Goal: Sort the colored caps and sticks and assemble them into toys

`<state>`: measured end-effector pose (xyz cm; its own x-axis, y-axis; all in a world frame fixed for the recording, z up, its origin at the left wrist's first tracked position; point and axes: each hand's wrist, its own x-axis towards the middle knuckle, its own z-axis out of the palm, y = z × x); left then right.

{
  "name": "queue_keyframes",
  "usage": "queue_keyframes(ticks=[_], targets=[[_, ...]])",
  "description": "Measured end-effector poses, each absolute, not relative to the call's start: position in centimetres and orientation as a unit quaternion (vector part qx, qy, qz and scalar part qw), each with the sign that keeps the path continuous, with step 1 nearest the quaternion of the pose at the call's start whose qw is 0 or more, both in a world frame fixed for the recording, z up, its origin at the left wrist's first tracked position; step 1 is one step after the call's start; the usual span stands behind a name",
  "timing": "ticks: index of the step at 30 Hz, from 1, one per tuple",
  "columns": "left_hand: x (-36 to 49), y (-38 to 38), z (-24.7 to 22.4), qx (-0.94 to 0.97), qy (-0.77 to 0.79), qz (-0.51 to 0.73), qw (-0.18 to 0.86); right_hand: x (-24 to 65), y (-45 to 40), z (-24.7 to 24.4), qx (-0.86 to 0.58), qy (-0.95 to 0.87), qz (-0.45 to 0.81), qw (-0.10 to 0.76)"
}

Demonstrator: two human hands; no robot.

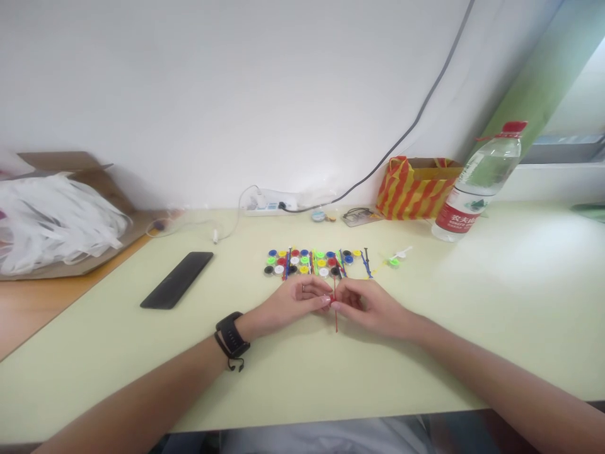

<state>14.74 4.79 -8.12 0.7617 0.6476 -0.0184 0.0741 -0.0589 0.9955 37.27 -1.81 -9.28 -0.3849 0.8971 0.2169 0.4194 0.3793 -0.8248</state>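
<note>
My left hand, with a black watch on its wrist, is closed in a pinch near the middle of the table. My right hand meets it, its thumb and fingers also pinched. Between the fingertips of both is a small red piece, partly hidden, with a thin red stick pointing toward me. Just beyond my hands lie several small round discs with coloured centres, in rows. Thin coloured plastic sticks lie among them and at their right end.
A black phone-like slab lies at left, near a box of white strips. Along the wall are a power strip, a striped bag and a large water bottle. A bright green piece lies right of the discs.
</note>
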Motion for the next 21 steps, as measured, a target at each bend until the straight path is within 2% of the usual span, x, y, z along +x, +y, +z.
queue_keyframes(ticks=[14,17,21], targets=[[14.7,4.8,-8.4,0.668,0.274,0.227,0.653,37.6,-1.6,-8.7,-0.438,-0.751,0.360,0.340],[14.8,5.0,-8.7,0.656,0.285,0.234,0.658,39.5,-0.5,-8.1,-0.459,-0.759,0.288,0.362],[14.8,5.3,-8.9,0.644,0.299,0.228,0.666,44.7,2.2,-7.8,-0.536,-0.729,0.114,0.411]])
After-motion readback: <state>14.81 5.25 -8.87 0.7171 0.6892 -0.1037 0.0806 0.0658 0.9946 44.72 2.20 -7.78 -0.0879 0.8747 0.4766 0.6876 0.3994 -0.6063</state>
